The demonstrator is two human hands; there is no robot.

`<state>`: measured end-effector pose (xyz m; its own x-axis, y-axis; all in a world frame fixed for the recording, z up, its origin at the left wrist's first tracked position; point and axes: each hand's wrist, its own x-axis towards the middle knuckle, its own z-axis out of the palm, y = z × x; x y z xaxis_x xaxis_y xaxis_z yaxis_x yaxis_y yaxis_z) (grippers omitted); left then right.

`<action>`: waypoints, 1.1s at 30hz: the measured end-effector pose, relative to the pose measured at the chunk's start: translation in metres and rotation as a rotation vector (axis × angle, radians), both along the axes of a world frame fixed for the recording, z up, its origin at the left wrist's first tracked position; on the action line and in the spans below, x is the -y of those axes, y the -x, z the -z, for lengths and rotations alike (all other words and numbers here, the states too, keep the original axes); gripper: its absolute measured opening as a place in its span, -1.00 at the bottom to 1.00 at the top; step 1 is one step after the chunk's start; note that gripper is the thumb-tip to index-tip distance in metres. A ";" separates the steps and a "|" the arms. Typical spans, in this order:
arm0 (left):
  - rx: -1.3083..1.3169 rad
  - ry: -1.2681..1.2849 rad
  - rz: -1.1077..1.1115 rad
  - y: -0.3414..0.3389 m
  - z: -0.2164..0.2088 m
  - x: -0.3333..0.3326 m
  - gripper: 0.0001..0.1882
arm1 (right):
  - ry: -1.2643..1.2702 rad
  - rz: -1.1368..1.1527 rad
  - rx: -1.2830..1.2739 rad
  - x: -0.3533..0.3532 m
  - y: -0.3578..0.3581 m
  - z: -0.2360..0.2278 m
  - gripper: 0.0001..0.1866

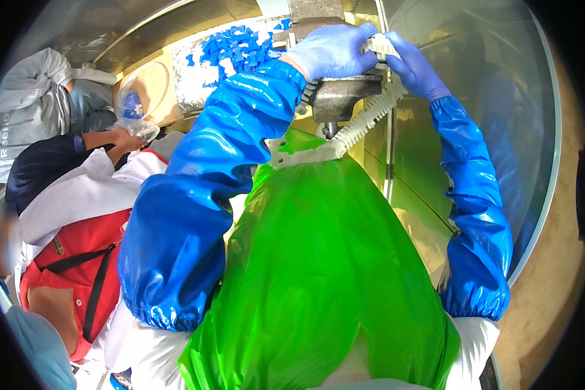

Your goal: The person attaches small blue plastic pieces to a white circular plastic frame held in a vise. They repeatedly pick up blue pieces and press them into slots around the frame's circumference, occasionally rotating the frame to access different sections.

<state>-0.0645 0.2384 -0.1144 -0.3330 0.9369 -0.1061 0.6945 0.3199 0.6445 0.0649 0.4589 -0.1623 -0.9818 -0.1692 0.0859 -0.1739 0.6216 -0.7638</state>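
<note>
Together, left hand (339,52) and right hand (417,67) hold a white strip (368,121).

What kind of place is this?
Probably a workshop or small factory: there's what looks like a metal vise, a heap of little blue pieces and a shiny green apron.

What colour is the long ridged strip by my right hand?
Whitish; the long ridged strip shows best in head view.

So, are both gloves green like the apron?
No, the left hand and right hand wear blue gloves, while the apron is green.
</note>
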 end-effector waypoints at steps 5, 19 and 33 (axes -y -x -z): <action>-0.075 -0.052 -0.160 -0.007 -0.002 0.007 -0.38 | -0.070 0.122 -0.013 0.012 0.004 -0.027 -0.50; 0.102 -0.267 -0.288 -0.045 -0.057 0.114 -0.49 | -0.186 -0.127 -0.179 0.091 0.007 -0.135 -0.61; -0.272 -0.220 -0.194 0.052 -0.032 0.137 -0.34 | -0.386 0.014 -0.175 0.119 0.066 -0.091 -0.48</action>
